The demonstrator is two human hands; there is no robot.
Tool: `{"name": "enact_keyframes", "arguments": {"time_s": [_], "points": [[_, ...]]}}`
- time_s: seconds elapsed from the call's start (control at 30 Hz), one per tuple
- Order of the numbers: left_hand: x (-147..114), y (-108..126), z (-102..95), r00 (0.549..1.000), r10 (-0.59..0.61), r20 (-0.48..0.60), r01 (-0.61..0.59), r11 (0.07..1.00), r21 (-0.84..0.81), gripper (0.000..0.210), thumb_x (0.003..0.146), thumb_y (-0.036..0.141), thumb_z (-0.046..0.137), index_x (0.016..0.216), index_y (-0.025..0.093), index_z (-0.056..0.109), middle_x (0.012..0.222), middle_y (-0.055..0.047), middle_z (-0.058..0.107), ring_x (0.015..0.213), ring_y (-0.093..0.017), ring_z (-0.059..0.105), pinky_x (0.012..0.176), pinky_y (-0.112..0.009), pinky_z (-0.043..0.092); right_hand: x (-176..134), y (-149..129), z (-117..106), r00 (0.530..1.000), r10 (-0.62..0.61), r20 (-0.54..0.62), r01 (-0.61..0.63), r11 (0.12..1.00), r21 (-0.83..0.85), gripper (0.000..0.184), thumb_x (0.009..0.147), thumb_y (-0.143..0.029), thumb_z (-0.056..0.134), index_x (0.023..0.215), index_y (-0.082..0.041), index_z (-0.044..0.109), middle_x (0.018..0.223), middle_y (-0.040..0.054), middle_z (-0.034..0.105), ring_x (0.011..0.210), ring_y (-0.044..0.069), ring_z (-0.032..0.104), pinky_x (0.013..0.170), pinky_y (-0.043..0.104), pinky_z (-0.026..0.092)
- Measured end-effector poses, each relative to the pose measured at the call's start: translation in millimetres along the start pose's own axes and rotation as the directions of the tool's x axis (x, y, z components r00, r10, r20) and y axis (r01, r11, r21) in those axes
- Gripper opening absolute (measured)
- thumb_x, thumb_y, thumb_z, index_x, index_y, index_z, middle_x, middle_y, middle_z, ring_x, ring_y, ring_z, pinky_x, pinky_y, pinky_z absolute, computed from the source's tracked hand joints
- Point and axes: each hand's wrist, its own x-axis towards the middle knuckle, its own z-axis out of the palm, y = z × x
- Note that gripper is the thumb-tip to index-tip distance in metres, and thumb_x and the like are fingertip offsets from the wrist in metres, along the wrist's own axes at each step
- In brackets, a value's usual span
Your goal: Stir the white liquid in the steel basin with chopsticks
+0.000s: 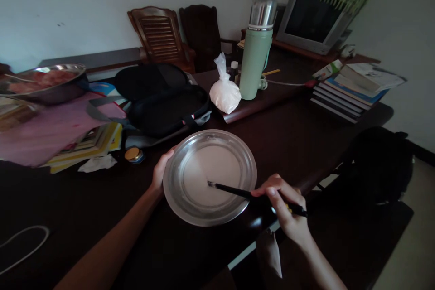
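A round metal basin (249, 158) stands on the dark table with a smooth, pale, milky mixture (214, 163) in it. My left hand (162, 170) is closed on the basin's left rim, its fingers mostly hidden behind the edge. In my right hand (287, 204), at the basin's lower right, are black chopsticks (233, 189), pinched between thumb and fingers. Their tips rest in the middle of the mixture and carry some pale coating. Whether one stick or two are held, I cannot tell.
Behind the basin stand a tied bag of white powder (225, 93) and a tall green thermos (256, 61). An open black case (166, 104) and a small gold-lidded jar (134, 155) lie left. Farther out are a meat bowl (76, 86) and stacked books (340, 99).
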Motion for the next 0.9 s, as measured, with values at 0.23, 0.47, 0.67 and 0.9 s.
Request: {"name": "enact_keyframes", "arguments": {"time_s": [0.23,0.47,0.67,0.9], "points": [[-0.2,-0.2,-2.4,1.000,-0.021,0.023,0.021,1.000,-0.021,0.023,0.069,0.037,0.069,0.087,0.021,0.071,0.081,-0.002,0.074,0.093,-0.029,0.068,0.076,-0.034,0.056,-0.6,2.6,-0.4,0.995,0.044,-0.093,-0.048,0.998,-0.046,0.025,0.097,-0.023,0.049,0.086,-0.024,0.071,0.076,0.0022,0.071,0.070,0.016,0.061,0.063,0.030,0.045],[0.3,0.1,-1.8,1.000,-0.010,0.012,0.010,1.000,-0.024,0.021,0.072,0.034,0.066,0.088,0.020,0.071,0.079,-0.003,0.073,0.094,-0.028,0.068,0.080,-0.034,0.055,1.5,2.0,1.2,1.000,0.004,-0.011,-0.005,0.997,-0.073,0.021,0.096,-0.023,0.052,0.090,-0.025,0.072,0.080,0.0022,0.073,0.076,0.018,0.064,0.069,0.033,0.047],[-0.1,0.4,-1.6,0.999,0.000,0.033,0.001,1.000,-0.013,0.023,0.072,0.034,0.066,0.089,0.019,0.071,0.080,-0.003,0.073,0.093,-0.028,0.068,0.079,-0.034,0.055,-1.2,-0.8,-0.8,0.996,0.049,-0.068,-0.050,0.999,-0.022,0.026,0.098,-0.024,0.048,0.083,-0.025,0.070,0.075,0.0008,0.071,0.070,0.016,0.062,0.064,0.030,0.046],[-1.3,1.1,-1.0,0.999,-0.005,0.032,0.006,1.000,-0.023,0.024,0.070,0.034,0.067,0.089,0.019,0.070,0.077,-0.003,0.072,0.092,-0.027,0.068,0.078,-0.032,0.054,1.1,1.2,0.4,0.996,0.022,-0.086,-0.031,0.994,-0.104,0.022,0.096,-0.024,0.051,0.088,-0.024,0.073,0.079,0.0027,0.072,0.072,0.018,0.064,0.065,0.032,0.047]]}}
